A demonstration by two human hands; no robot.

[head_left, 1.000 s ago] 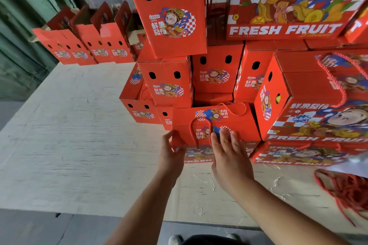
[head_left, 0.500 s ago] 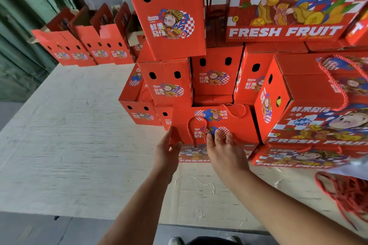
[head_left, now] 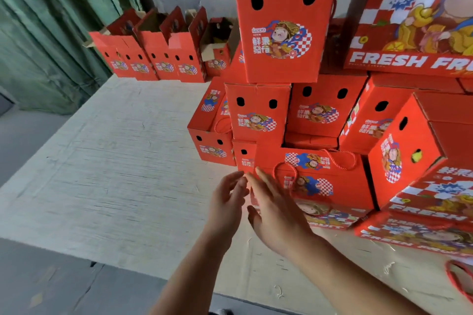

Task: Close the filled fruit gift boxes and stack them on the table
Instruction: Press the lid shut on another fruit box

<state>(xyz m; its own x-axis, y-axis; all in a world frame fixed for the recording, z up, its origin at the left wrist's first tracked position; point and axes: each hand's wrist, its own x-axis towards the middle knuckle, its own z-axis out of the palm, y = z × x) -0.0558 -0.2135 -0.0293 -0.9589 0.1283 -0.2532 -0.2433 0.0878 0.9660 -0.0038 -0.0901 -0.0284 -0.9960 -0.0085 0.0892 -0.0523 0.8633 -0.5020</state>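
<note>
A closed red gift box (head_left: 332,181) with rope handles lies on the pale table (head_left: 107,166) at the front of a stack of red fruit boxes (head_left: 281,28). My left hand (head_left: 226,202) is open with straight fingers just beside the box's left end. My right hand (head_left: 276,210) is open too, fingers spread, in front of the box's left front corner. Neither hand holds anything. Whether the fingertips touch the box is unclear.
A row of open-topped red boxes (head_left: 153,51) stands at the table's far edge by a green curtain (head_left: 46,33). A box with its lid up (head_left: 210,133) sits left of the stack. Loose red rope (head_left: 458,279) lies at the lower right.
Both hands have come off the front box's top and left end and shifted left, fingers straightening. The view has swung right and closer to the stack.
</note>
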